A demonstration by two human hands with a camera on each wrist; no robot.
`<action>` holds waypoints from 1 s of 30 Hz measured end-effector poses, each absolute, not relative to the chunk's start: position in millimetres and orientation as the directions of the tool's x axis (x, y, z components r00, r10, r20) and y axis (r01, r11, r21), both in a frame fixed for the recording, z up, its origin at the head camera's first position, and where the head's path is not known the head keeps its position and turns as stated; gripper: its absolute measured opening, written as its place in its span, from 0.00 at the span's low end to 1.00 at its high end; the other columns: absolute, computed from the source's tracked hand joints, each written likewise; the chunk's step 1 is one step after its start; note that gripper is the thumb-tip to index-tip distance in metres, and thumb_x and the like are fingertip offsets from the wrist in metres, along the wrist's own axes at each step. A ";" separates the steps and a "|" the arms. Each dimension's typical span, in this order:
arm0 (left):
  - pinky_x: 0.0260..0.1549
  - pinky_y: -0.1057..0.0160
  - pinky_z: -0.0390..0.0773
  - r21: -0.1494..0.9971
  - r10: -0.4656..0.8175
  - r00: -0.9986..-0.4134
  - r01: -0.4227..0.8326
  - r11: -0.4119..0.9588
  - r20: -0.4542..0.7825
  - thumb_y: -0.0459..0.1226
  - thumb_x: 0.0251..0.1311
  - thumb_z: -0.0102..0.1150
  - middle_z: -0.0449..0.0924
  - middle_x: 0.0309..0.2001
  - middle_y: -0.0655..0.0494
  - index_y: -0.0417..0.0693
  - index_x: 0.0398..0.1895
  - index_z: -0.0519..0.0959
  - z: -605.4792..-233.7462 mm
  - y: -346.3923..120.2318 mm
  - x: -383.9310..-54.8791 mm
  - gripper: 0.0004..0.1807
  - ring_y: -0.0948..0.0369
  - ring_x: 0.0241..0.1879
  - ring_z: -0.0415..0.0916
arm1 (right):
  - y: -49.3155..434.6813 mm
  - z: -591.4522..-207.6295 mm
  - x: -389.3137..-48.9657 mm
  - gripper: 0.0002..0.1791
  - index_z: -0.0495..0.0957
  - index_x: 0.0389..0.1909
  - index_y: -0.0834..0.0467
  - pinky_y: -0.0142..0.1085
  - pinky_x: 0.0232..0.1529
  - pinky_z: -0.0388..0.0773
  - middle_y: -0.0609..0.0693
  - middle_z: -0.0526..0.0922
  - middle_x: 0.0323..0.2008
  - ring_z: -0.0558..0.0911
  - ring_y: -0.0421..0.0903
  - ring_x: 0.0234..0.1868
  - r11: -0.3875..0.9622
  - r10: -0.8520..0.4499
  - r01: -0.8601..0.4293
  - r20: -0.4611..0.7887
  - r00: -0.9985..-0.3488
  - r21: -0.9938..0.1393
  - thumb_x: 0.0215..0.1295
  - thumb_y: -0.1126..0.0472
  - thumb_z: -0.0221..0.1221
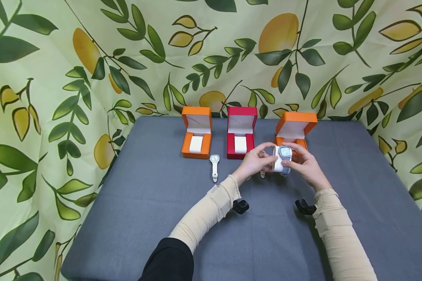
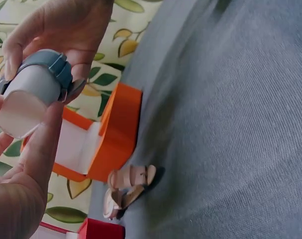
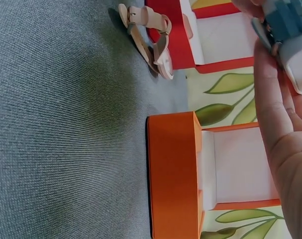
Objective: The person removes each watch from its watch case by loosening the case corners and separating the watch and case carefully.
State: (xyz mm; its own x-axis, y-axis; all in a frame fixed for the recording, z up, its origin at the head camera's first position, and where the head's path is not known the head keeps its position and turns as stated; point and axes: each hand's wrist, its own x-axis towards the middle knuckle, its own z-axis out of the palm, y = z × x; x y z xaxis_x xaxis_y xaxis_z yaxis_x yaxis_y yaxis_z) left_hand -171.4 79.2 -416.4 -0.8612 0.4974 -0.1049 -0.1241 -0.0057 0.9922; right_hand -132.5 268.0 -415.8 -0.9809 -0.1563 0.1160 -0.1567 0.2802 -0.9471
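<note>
Both hands hold a white watch cushion (image 1: 277, 165) above the table, in front of the right orange box (image 1: 295, 121). Round that cushion goes a watch with a blue-grey strap (image 2: 52, 67), its pale square face (image 1: 285, 152) turned up. My left hand (image 1: 254, 160) grips the cushion's left side between thumb and fingers. On the other side, my right hand (image 1: 306, 168) pinches the watch and cushion, fingers behind and thumb in front. Beneath the left hand, largely hidden in the head view, lies a watch with a pinkish strap (image 2: 128, 181).
Another orange box (image 1: 186, 143) and a red box (image 1: 230, 145) stand open at the back, each holding a white cushion. A white-strapped watch (image 1: 215, 168) lies before them. Grey cloth (image 1: 154, 203) covers the table; patterned fabric (image 1: 126, 70) hangs behind.
</note>
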 end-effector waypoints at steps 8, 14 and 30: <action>0.35 0.52 0.82 0.990 0.488 -0.864 -0.138 0.009 -0.125 0.36 0.58 0.60 0.78 0.31 0.51 0.60 0.55 0.71 -419.0 73.1 -175.4 0.21 0.59 0.29 0.80 | 268.5 -417.3 -134.1 0.31 0.64 0.63 0.46 0.26 0.37 0.75 0.38 0.68 0.50 0.76 0.36 0.40 0.269 -0.120 -0.132 0.103 -0.987 -0.954 0.59 0.66 0.60; 0.40 0.46 0.79 0.987 0.501 -0.855 -0.163 -0.007 -0.138 0.35 0.58 0.60 0.77 0.32 0.51 0.58 0.55 0.70 -420.8 70.9 -174.9 0.21 0.58 0.29 0.79 | 268.0 -418.6 -132.5 0.31 0.65 0.63 0.48 0.26 0.40 0.76 0.38 0.67 0.52 0.76 0.38 0.42 0.268 -0.109 -0.111 0.085 -0.990 -0.957 0.59 0.66 0.61; 0.34 0.55 0.82 0.984 0.483 -0.863 -0.179 -0.012 -0.151 0.35 0.58 0.61 0.78 0.31 0.52 0.57 0.54 0.71 -425.5 66.7 -174.6 0.21 0.62 0.26 0.79 | 266.8 -422.7 -129.3 0.32 0.63 0.66 0.45 0.24 0.41 0.75 0.36 0.65 0.54 0.75 0.36 0.45 0.313 -0.109 -0.101 0.069 -0.992 -0.944 0.62 0.60 0.60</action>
